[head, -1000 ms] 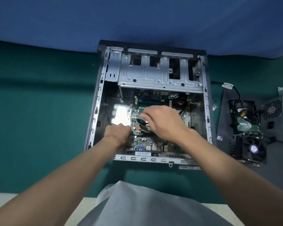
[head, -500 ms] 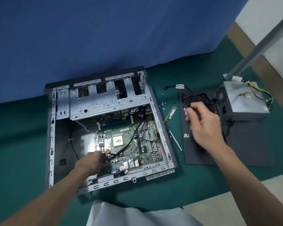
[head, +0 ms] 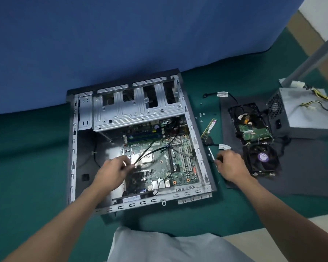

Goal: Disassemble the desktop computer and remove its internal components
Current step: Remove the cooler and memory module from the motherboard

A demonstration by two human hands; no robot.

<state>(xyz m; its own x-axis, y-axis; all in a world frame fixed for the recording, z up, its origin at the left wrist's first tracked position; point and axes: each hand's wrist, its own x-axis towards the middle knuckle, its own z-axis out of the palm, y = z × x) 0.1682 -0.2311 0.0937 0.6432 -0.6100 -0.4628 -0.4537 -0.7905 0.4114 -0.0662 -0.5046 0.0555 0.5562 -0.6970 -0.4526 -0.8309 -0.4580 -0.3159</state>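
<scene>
Right of the case lie the power supply, drive, fan and RAM stick, already out. Inside the case the motherboard is yet to come out, and your left hand pinches a cable over it. Your right hand curls at the screwdriver beside the case; I cannot tell if it grips.

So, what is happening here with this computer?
A person is taking apart a desktop computer case lying open on green cloth. The left hand pinches black cables over the motherboard. The right hand reaches to a screwdriver beside the case; its grip is unclear. A RAM stick, hard drive, cooler fan and power supply lie outside, to the right.
</scene>
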